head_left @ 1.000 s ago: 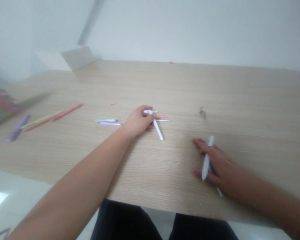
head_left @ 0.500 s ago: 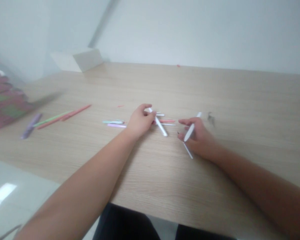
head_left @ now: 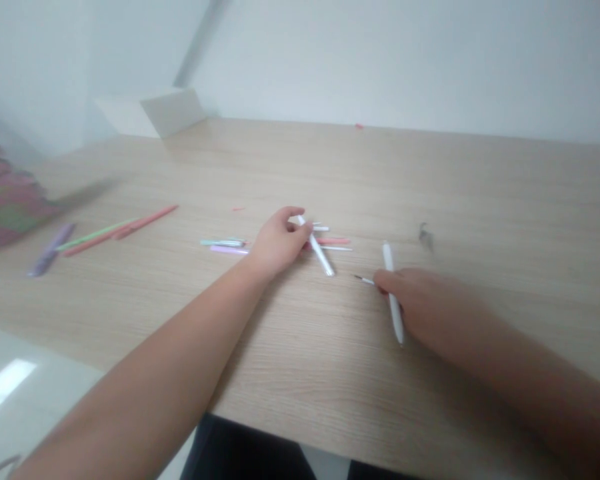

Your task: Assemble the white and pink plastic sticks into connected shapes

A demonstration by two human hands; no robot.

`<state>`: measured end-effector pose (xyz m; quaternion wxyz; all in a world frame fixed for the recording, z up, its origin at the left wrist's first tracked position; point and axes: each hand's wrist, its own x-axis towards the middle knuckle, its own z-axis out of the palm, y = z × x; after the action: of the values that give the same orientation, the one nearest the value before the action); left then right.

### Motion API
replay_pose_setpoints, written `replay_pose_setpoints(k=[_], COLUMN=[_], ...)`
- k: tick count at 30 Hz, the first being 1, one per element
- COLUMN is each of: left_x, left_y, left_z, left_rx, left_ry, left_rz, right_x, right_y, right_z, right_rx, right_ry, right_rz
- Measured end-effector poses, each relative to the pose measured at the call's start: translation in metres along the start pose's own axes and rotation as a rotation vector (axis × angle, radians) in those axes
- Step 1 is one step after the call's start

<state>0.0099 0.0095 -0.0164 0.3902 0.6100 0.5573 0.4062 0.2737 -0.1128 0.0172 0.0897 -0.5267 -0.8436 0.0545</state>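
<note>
My left hand [head_left: 283, 243] is closed, thumb and finger pinching a white pen tube [head_left: 323, 259] that slants down toward me. My right hand [head_left: 403, 290] is closed too. Its fingertips hold a thin white pen refill [head_left: 365, 279] whose dark tip points left. A white pen barrel [head_left: 395, 310] stretches across the same hand, pointed at its near end. Beyond my left hand, thin red, white and other coloured pieces [head_left: 337, 241] lie partly covered by the fingers. Left of the wrist rest a teal pen part [head_left: 223, 243] and a purple one [head_left: 229, 251].
Red sticks [head_left: 147, 221], a green stick [head_left: 97, 235] and a purple pen-like item [head_left: 53, 250] lie on the left of the wooden table [head_left: 290, 360]. A pink-green stack [head_left: 10, 200] and a white box [head_left: 153, 113] stand farther off. A small clear piece [head_left: 425, 237] lies right.
My right hand has shifted down and slightly right. Its pen barrel now slants the other way, and the refill points left instead of toward me. My left hand keeps its place.
</note>
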Motion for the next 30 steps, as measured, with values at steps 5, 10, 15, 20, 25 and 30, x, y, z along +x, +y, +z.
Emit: replay_pose_setpoints(k=[5,10,15,20,25,30], left_x=[-0.001,0.001,0.002,0.003,0.004,0.004], left_y=[-0.001,-0.003,-0.004,-0.004,-0.005,-0.004], left_z=[0.0,0.0,0.0,0.0,0.001,0.0], left_rx=[0.03,0.024,0.012,-0.019,-0.064,-0.078], left_ry=[-0.001,-0.012,-0.004,0.0,0.006,0.004], left_rz=[-0.005,-0.01,-0.034,-0.046,-0.063,-0.077], right_x=[0.001,0.011,0.015,0.017,0.016,0.015], right_y=[-0.006,0.002,0.014,0.014,0.0,-0.004], right_z=[0.006,0.015,0.025,0.029,0.031,0.037], right_rx=[-0.124,-0.051,0.059,0.148,0.293,0.36], right_ry=[-0.035,-0.032,-0.018,0.023,0.065,0.153], right_rz=[0.013,0.011,0.013,0.023,0.01,-0.009])
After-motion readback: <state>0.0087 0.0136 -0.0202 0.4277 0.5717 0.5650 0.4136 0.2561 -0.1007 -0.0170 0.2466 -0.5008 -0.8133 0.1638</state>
